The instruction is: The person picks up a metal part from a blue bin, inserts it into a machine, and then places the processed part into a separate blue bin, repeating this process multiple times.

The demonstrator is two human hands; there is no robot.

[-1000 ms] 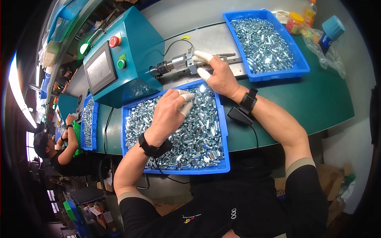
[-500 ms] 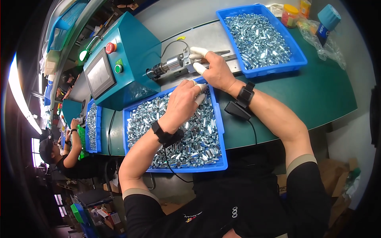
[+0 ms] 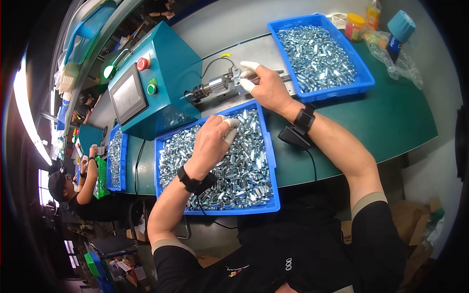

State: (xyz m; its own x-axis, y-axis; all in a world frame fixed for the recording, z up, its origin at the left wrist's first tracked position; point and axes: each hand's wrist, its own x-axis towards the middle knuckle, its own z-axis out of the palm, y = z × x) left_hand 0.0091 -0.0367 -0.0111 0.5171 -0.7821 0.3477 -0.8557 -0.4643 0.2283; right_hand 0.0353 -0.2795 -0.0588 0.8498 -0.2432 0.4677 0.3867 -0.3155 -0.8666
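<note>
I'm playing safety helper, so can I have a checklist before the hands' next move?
1. Right hand at the metal block: ok, the fingertips are beside it.
2. Left hand over the near blue tray: ok.
3. Metal part between the left fingertips: cannot tell, the view is too unclear.
4. White finger covers worn: ok, they show on both hands.
5. Red button uncovered: ok, neither hand blocks it.
6. Spindle standing still: cannot tell.

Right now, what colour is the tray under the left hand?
The tray: blue, best in head view.
</note>
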